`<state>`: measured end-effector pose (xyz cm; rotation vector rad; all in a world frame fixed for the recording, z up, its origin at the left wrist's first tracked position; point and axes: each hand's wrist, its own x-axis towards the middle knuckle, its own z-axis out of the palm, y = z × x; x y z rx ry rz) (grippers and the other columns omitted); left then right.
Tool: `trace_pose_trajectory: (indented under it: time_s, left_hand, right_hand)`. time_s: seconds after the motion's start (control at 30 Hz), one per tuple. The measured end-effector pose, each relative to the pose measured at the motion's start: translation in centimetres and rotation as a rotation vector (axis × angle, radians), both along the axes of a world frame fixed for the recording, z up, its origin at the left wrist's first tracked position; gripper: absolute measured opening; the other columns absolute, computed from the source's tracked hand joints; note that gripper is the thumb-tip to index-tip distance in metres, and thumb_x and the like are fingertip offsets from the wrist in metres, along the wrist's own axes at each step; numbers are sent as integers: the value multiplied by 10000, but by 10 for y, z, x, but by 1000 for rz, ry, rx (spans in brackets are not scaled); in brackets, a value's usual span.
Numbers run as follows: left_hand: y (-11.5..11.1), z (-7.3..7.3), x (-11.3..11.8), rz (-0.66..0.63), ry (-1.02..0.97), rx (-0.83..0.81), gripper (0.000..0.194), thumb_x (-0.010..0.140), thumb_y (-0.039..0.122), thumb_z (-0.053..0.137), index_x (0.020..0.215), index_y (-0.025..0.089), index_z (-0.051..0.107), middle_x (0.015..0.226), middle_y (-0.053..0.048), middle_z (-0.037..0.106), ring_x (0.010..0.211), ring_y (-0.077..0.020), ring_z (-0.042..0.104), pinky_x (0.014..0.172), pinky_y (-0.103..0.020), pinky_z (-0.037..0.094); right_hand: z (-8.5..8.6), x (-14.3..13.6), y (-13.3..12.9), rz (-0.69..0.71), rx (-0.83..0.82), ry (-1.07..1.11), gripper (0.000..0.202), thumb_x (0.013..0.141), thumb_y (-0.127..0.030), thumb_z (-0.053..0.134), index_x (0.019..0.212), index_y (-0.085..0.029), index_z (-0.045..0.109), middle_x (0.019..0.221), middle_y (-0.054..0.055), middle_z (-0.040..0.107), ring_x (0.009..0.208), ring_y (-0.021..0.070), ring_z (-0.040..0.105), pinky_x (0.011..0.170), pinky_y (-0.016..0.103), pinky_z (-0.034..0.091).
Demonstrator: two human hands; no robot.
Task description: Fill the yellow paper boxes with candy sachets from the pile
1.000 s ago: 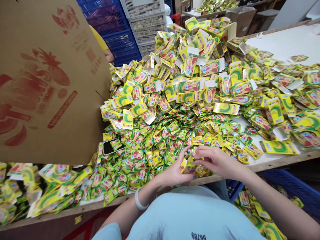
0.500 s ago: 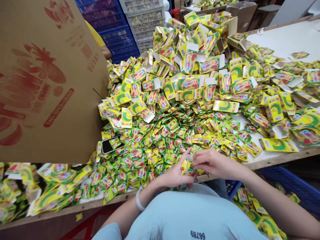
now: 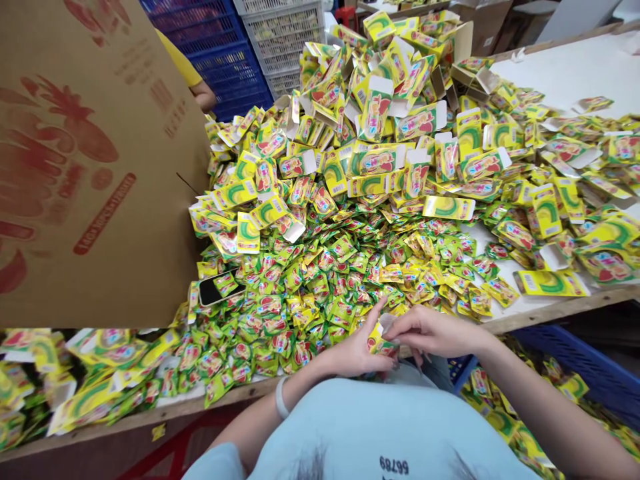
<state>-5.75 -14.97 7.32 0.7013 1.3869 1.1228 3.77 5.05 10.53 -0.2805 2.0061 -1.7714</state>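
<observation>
My left hand (image 3: 361,348) is wrapped round a small yellow and green box (image 3: 376,337) at the table's front edge, close to my body. The fingers of my right hand (image 3: 425,331) pinch the pale flap at the top of this box. Just beyond both hands lies a wide heap of small green and yellow candy packets (image 3: 320,287). Behind the packets rises a pile of yellow and green boxes (image 3: 380,163), many with white flaps standing open.
A large brown carton (image 3: 100,200) stands at the left, with a phone (image 3: 213,291) beside it. Blue crates (image 3: 227,73) and white crates (image 3: 285,40) are stacked behind. Another person's hand (image 3: 204,95) shows past the carton. A blue crate (image 3: 590,360) sits below right.
The view has shifted slightly. My right fingers have closed in on the box's flap, while my left hand keeps its hold on the box.
</observation>
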Motion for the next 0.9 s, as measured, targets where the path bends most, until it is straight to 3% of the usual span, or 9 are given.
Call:
trace_pose_trajectory:
  time_s: [0.1, 0.27, 0.33, 0.47, 0.53, 0.6, 0.67, 0.77, 0.9]
  left_hand:
    - [1, -3, 3, 64, -14, 24, 1154, 695, 184, 723, 1572, 229, -26, 942, -21, 648, 794, -176, 628, 740, -306, 515]
    - [4, 2, 5, -10, 30, 116, 1218, 703, 258, 793, 1568, 247, -65, 1221, -119, 632, 1051, -246, 643, 911, -391, 512]
    - [5, 6, -7, 10, 153, 222, 1091, 763, 284, 755, 1572, 270, 23, 1363, -145, 558, 1211, -272, 580, 1022, -431, 464]
    - [4, 9, -61, 164, 891, 235, 615, 887, 232, 607, 1462, 251, 390, 1456, -135, 484, 1370, -292, 432, 1176, -521, 296]
    - [4, 4, -87, 210, 1218, 151, 501, 892, 182, 570, 1383, 222, 485, 1423, -133, 504, 1396, -309, 386, 1179, -559, 279]
    - [5, -3, -100, 201, 1396, 85, 455, 879, 160, 572, 1329, 207, 530, 1383, -133, 523, 1382, -320, 388, 1152, -565, 326]
    - [8, -10, -99, 178, 1464, 69, 401, 884, 164, 568, 1282, 208, 562, 1311, -129, 559, 1304, -309, 464, 1114, -549, 379]
    - [18, -19, -82, 134, 1479, 75, 365, 901, 168, 546, 1263, 204, 582, 1233, -118, 604, 1197, -278, 540, 1079, -508, 413]
    - [39, -33, -72, 26, 1409, 84, 403, 869, 151, 604, 1269, 198, 617, 1358, -123, 586, 1321, -308, 459, 1082, -500, 387]
  right_hand:
    - [2, 0, -1, -18, -33, -34, 342, 982, -425, 474, 1065, -213, 728, 830, 25, 737, 527, 112, 650, 499, 195, 497]
    - [-4, 14, 1, -96, 197, 280, 309, 978, -382, 523, 846, -215, 746, 801, 47, 728, 743, 175, 686, 697, 281, 527]
    - [1, 30, 35, -319, 376, 374, 327, 986, -420, 494, 870, -249, 748, 854, 53, 742, 780, 194, 692, 712, 308, 521]
    - [22, 59, 141, -1191, 1082, 416, 313, 933, -477, 560, 1044, -245, 736, 986, 156, 737, 902, 301, 689, 722, 413, 451]
    - [27, 58, 172, -1338, 1359, 372, 360, 932, -404, 565, 1189, -185, 690, 1209, 250, 663, 1038, 379, 654, 756, 474, 424]
    - [20, 40, 168, -1271, 1467, 479, 369, 947, -334, 528, 1229, -135, 657, 1313, 278, 597, 1055, 385, 648, 790, 493, 447]
    - [-1, 12, 133, -924, 1293, 710, 336, 945, -310, 520, 1173, -111, 665, 1165, 237, 682, 1024, 338, 659, 841, 466, 489]
    - [-43, -29, 64, -507, 1127, 734, 332, 872, -286, 623, 1186, -188, 667, 1158, 116, 716, 1125, 297, 615, 921, 418, 490]
    - [-77, -49, 31, -545, 900, 581, 209, 878, -187, 580, 1039, -193, 714, 1068, 124, 744, 1131, 312, 603, 941, 457, 457]
